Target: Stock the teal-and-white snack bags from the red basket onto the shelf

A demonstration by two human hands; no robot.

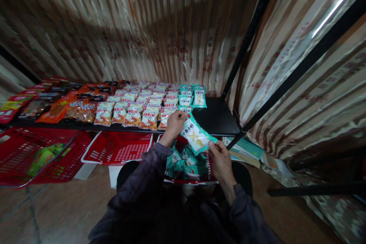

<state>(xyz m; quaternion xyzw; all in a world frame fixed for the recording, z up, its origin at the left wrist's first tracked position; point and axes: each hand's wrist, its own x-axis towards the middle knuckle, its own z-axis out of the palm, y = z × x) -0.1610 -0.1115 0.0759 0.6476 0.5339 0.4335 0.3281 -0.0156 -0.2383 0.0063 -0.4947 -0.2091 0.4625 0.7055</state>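
Between my two hands a green-and-white snack bag is held tilted, just in front of the shelf edge. My left hand pinches its upper left corner, and my right hand grips its lower right corner. Below it, a red basket between my knees holds several more green snack bags. Behind the held bag, matching green bags stand in rows at the right part of the black shelf. One of them is partly hidden by my left hand.
White-and-orange snack bags fill the shelf's middle, with orange packets and red packets farther left. A red basket and another red basket sit below the shelf. A black metal post and curtains bound the shelf.
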